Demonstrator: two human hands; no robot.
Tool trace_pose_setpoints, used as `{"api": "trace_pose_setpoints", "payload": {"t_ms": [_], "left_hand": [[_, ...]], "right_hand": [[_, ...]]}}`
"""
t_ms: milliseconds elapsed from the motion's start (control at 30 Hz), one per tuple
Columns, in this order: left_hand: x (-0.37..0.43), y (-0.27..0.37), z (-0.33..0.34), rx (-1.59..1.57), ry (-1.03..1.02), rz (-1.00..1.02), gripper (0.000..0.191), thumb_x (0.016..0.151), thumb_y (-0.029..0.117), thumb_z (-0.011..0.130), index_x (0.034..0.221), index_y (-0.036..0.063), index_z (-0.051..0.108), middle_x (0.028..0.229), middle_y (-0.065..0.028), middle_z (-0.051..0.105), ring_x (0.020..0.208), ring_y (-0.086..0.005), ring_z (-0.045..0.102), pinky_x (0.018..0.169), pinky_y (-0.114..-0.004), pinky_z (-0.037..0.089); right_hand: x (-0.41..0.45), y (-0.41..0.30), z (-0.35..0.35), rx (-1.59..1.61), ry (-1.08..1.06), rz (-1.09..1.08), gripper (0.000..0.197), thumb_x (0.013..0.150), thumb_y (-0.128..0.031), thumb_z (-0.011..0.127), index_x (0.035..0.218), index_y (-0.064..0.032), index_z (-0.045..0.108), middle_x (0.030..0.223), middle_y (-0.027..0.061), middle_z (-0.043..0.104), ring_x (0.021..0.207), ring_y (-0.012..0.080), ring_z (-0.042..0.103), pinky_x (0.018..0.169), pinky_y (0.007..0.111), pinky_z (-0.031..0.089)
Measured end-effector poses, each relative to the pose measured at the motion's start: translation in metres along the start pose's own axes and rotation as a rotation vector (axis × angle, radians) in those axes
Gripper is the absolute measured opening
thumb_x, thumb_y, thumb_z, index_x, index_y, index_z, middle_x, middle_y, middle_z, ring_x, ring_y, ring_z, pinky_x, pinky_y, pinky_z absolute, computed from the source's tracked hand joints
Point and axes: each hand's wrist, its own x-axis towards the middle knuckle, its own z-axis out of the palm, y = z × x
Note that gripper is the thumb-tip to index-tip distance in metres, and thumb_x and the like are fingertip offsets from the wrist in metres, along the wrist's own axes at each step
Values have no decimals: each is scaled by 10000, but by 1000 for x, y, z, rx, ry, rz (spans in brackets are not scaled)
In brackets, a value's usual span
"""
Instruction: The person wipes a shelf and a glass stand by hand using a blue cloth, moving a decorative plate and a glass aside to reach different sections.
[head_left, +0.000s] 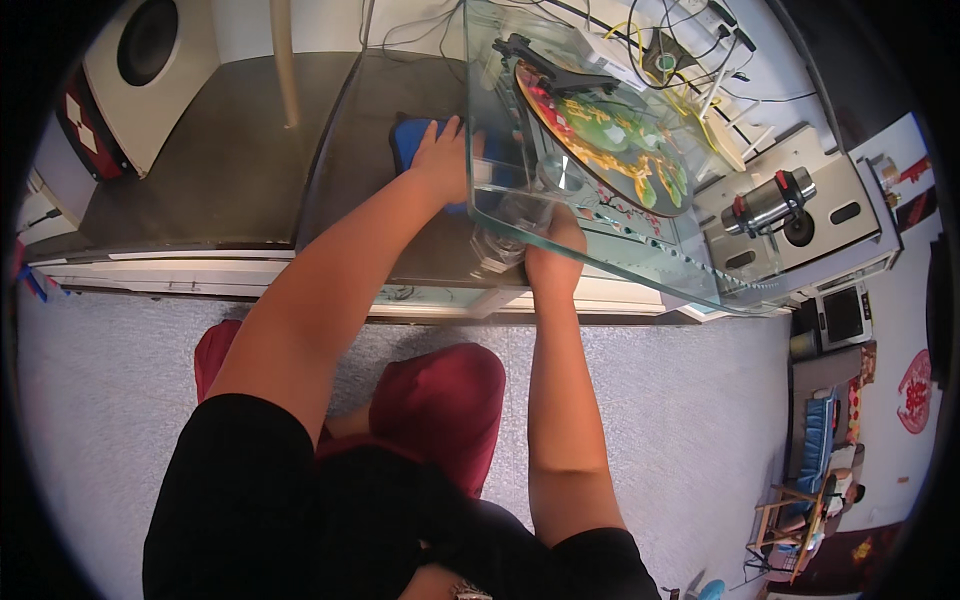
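My left hand (444, 163) lies flat, fingers spread, on a blue cloth (410, 139) with a dark edge, on the dark cabinet top (360, 150). Its fingertips reach the edge of a raised glass shelf (600, 259); part of the cloth shows through the glass. My right hand (556, 251) is bent beneath the front edge of that shelf, right beside a clear, faceted glass piece (499, 244) that looks like a shelf support. Its fingers are hidden, so whether it grips the piece cannot be told. A round metal disc (560, 172) shows above the piece.
A decorated oval plaque (607, 142) on a black stand (555, 67) is by the glass. Cables and a router (720, 139) are behind. A steel thermos (769, 202) lies at the right, a speaker (150, 75) stands left. A person (844, 487) sits at a far table.
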Motion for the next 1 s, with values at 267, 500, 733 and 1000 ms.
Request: {"api": "trace_pose_setpoints", "payload": {"t_ms": [267, 500, 733, 1000], "left_hand": [[-46, 2, 4, 33, 102, -2, 588, 999, 349, 456, 1497, 36, 436, 1568, -205, 414, 1486, -398, 329, 1205, -553, 263], [-140, 7, -37, -89, 120, 75, 613, 1002, 350, 527, 1487, -17, 448, 1581, -185, 409, 1507, -362, 304, 1240, -512, 207], [-104, -4, -25, -80, 45, 60, 644, 1003, 369, 529, 1510, -11, 416, 1607, -185, 365, 1520, -348, 277, 1246, -491, 197], [-4, -27, 5, 72, 49, -86, 682, 954, 410, 554, 1506, 31, 421, 1610, -181, 347, 1501, -399, 287, 1208, -561, 251]], "right_hand": [[2, -10, -2, 63, -39, 69, 258, 897, -69, 538, 1069, 9, 715, 1066, 242, 688, 990, 431, 659, 870, 482, 522], [-2, -1, -2, 50, -47, 82, 271, 902, -62, 551, 1109, 8, 712, 1155, 266, 686, 1113, 429, 644, 959, 472, 515], [-5, 0, -1, 19, -37, 52, 251, 916, -68, 532, 1073, 16, 709, 986, 238, 689, 911, 429, 659, 803, 487, 525], [2, -1, 5, 61, 2, 25, 253, 922, -145, 571, 1084, 1, 698, 984, 263, 697, 956, 461, 656, 834, 501, 515]]}}
